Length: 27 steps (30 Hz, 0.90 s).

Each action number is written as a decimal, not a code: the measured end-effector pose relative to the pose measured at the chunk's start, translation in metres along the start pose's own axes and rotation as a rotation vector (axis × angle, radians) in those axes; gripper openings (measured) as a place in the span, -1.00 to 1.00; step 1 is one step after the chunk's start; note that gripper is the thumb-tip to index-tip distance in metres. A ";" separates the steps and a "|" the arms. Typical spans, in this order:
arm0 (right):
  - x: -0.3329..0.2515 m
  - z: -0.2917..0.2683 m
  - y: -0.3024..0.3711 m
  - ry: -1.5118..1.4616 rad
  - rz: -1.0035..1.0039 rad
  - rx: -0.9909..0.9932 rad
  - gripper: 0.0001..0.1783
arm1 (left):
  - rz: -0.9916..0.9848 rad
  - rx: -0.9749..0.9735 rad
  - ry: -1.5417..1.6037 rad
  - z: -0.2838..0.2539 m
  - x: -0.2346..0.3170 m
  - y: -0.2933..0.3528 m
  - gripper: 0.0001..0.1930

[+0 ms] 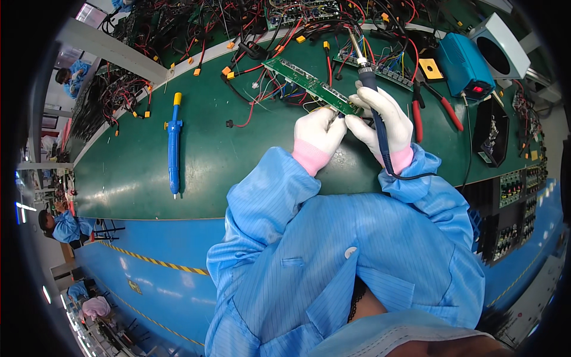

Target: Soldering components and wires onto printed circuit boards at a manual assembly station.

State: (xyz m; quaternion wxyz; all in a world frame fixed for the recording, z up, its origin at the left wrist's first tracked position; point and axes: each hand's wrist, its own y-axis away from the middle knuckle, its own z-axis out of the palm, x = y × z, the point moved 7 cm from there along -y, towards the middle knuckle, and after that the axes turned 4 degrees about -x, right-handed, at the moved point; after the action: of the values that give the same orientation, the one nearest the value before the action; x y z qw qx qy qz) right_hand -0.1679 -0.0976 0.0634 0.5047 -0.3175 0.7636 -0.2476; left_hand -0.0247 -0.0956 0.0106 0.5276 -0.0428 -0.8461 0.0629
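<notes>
The long green circuit board (312, 84) is held over the bench (131, 172) in front of the person, slanting away to the far left. At the board's near end, the gloved left hand (320, 128) pinches the edge between thumb and fingers, a grip that probably steadies the strip while leaving most of its upper face uncovered. Just right of that same end, the gloved right hand (386, 122) has its fingers closed around the dark handle of a soldering iron (369, 78); holding it there likely guards the fingers from the metal shaft, which points away past the board's right side. Whether the right thumb also touches the board, I cannot tell. The iron's cord trails off to the board's right, seemingly out of the way of both hands. Wires (244, 95) with small plugs lie left of the board and beyond it. Well to the board's left rests a blue hand pump (173, 149), yellow end pointing away. To the board's right, red-handled pliers (418, 122) lie with handles spread toward the person, presumably for easy picking up; farther right are a blue box (467, 62) and a black tray (492, 134) holding small bits.
</notes>
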 end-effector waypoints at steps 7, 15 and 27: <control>0.003 -0.001 0.004 0.018 0.043 -0.010 -0.45 | 0.080 0.007 -0.065 0.003 0.011 0.004 -0.80; -0.013 -0.036 -0.010 0.144 -0.088 -0.067 -0.53 | 0.080 -0.018 -0.112 -0.006 0.005 0.005 -0.80; 0.118 -0.166 -0.048 -0.081 0.712 0.315 -0.52 | 0.019 -0.088 -0.108 -0.012 -0.006 0.010 -0.81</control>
State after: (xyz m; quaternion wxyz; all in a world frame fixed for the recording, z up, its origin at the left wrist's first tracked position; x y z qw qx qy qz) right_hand -0.3447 -0.2076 0.0859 0.6313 0.0391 0.7582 -0.1586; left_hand -0.0112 -0.0854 0.0089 0.4783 -0.0704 -0.8747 0.0328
